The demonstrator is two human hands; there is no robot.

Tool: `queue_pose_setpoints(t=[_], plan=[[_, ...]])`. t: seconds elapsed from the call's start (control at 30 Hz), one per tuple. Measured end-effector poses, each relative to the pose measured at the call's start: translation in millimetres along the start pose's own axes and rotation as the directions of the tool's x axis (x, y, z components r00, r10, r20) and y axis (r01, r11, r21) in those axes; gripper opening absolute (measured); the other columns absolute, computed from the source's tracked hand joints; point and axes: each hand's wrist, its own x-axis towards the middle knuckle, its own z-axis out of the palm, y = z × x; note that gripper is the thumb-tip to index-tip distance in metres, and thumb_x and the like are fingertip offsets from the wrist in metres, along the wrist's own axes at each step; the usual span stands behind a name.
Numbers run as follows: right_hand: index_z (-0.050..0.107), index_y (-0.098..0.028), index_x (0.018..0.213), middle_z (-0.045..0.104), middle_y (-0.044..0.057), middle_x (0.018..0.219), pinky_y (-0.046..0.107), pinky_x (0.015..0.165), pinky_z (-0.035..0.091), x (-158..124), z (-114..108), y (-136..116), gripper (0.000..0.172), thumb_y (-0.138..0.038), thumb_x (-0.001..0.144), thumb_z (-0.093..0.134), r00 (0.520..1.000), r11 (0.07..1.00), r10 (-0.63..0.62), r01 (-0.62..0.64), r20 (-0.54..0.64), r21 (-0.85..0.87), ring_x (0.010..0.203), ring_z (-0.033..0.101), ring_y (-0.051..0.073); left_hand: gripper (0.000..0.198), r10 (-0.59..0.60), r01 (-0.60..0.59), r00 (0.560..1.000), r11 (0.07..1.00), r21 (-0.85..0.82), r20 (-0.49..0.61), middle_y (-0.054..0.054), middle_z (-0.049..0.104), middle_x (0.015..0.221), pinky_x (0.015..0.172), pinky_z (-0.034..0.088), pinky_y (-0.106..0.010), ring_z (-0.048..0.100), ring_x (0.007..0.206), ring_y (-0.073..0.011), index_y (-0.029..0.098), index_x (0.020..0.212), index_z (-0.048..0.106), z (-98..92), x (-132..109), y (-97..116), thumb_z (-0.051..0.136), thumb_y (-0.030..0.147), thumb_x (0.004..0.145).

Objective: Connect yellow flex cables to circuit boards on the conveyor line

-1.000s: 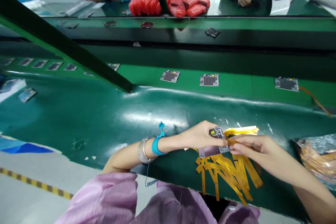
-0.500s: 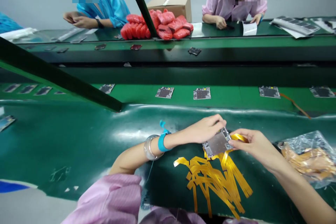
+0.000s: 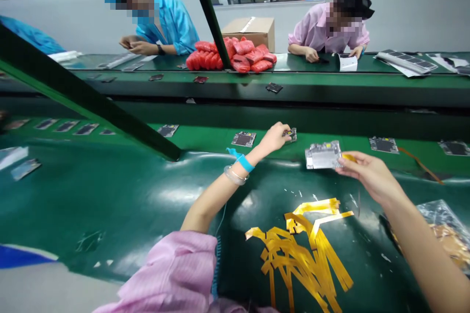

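My left hand [image 3: 274,138], with a blue strap and a clear bangle at the wrist, reaches over the green belt. Its fingers are closed on the edge of a circuit board [image 3: 293,134], partly hidden by them. In my right hand [image 3: 367,170] a second circuit board [image 3: 320,156] is pinched by its right edge, held up just in front of the belt. A bit of yellow flat ribbon cable [image 3: 348,157] shows at those fingers. Below, a loose pile of yellow ribbon cables [image 3: 293,254] lies on the green mat [image 3: 147,210].
More circuit boards [image 3: 244,139] lie along the belt [image 3: 205,139]. A green post [image 3: 110,107] slants across the left. At right is a clear bag [image 3: 440,220] of ribbon cables. Across the line, two people work near red bundles [image 3: 242,54] and a cardboard box [image 3: 253,29].
Both hands have moved away from above the cable pile. The left went forward to a board on the belt; the right lifted its board up and forward. The view has tilted upward.
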Motion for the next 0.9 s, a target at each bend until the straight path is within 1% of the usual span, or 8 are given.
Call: queue_pose_setpoints(t=[0.1, 0.2, 0.3, 0.43, 0.57, 0.73, 0.83, 0.9], plan=[[0.07, -0.017, 0.106, 0.075, 0.014, 0.105, 0.041, 0.088, 0.058, 47, 14, -11, 0.042, -0.046, 0.077, 0.078, 0.997, 0.995, -0.067, 0.064, -0.039, -0.082, 0.095, 0.073, 0.028, 0.017, -0.042, 0.035, 0.995, 0.997, -0.074, -0.093, -0.008, 0.069, 0.104, 0.085, 0.048, -0.03, 0.065, 0.095, -0.0217, 0.015, 0.105, 0.063, -35.3, -34, -10, 0.059, 0.026, 0.092], [0.066, -0.013, 0.117, 0.067, 0.02, 0.124, 0.045, 0.098, 0.047, 59, 32, -6, 0.043, -0.042, 0.085, 0.07, 0.983, 0.96, -0.163, 0.139, -0.084, -0.241, 0.119, 0.061, 0.034, 0.023, -0.085, 0.07, 0.994, 0.976, -0.205, -0.064, -0.005, 0.07, 0.098, 0.076, 0.048, -0.026, 0.065, 0.087, -0.0185, 0.015, 0.104, 0.062, -62.7, -82, -17, 0.057, 0.035, 0.093], [0.069, -0.014, 0.111, 0.065, 0.019, 0.124, 0.046, 0.099, 0.041, 19, 54, 13, 0.033, -0.038, 0.088, 0.067, 0.968, 0.892, -0.249, 0.245, 0.039, -0.381, 0.121, 0.056, 0.034, 0.026, -0.127, 0.159, 0.986, 0.905, -0.395, 0.108, -0.005, 0.07, 0.093, 0.072, 0.046, -0.025, 0.063, 0.085, -0.0176, 0.014, 0.097, 0.065, -73.5, -128, -14, 0.062, 0.039, 0.09], [0.075, -0.023, 0.088, 0.071, 0.004, 0.081, 0.038, 0.076, 0.048, -58, 87, 42, 0.014, -0.035, 0.082, 0.076, 0.885, 0.808, -0.199, 0.392, 0.421, -0.441, 0.079, 0.065, 0.025, 0.022, -0.13, 0.27, 0.946, 0.825, -0.497, 0.298, -0.003, 0.066, 0.089, 0.07, 0.044, -0.024, 0.059, 0.081, -0.0149, 0.015, 0.092, 0.065, -68.5, -164, 1, 0.064, 0.036, 0.088], [0.066, -0.023, 0.072, 0.069, 0.003, 0.075, 0.044, 0.084, 0.041, -85, 105, 54, 0.019, -0.03, 0.089, 0.068, 0.843, 0.758, -0.191, 0.452, 0.502, -0.47, 0.079, 0.062, 0.026, 0.02, -0.093, 0.347, 0.9, 0.745, -0.57, 0.426, -0.001, 0.064, 0.086, 0.066, 0.042, -0.023, 0.056, 0.076, -0.0126, 0.015, 0.092, 0.062, -55.0, -176, 18, 0.064, 0.034, 0.087], [0.057, -0.024, 0.087, 0.071, 0.006, 0.101, 0.044, 0.092, 0.042, -91, 98, 43, 0.015, -0.033, 0.099, 0.054, 0.901, 0.848, -0.242, 0.377, 0.361, -0.373, 0.101, 0.064, 0.027, 0.02, -0.05, 0.39, 0.877, 0.652, -0.65, 0.477, 0.001, 0.062, 0.082, 0.062, 0.043, -0.023, 0.056, 0.071, -0.0118, 0.017, 0.093, 0.055, -34.3, -185, 39, 0.064, 0.034, 0.088], [0.044, -0.029, 0.102, 0.064, -0.001, 0.079, 0.036, 0.08, 0.049, -108, 93, 34, 0.012, -0.04, 0.103, 0.048, 0.975, 0.978, -0.208, 0.209, 0.078, -0.004, 0.081, 0.067, 0.021, 0.021, -0.081, 0.405, 0.878, 0.651, -0.642, 0.472, 0.004, 0.056, 0.07, 0.053, 0.036, -0.021, 0.051, 0.06, -0.0099, 0.019, 0.09, 0.049, -24.9, -193, 52, 0.063, 0.036, 0.088], [0.043, -0.029, 0.106, 0.052, -0.007, 0.067, 0.03, 0.068, 0.048, -119, 92, 31, 0.022, -0.043, 0.098, 0.059, 0.987, 0.984, -0.154, 0.15, 0.045, 0.093, 0.064, 0.059, 0.017, 0.02, -0.079, 0.392, 0.885, 0.662, -0.639, 0.46, 0.004, 0.057, 0.07, 0.052, 0.035, -0.021, 0.052, 0.06, -0.01, 0.02, 0.089, 0.048, -21.4, -197, 60, 0.062, 0.034, 0.088]])
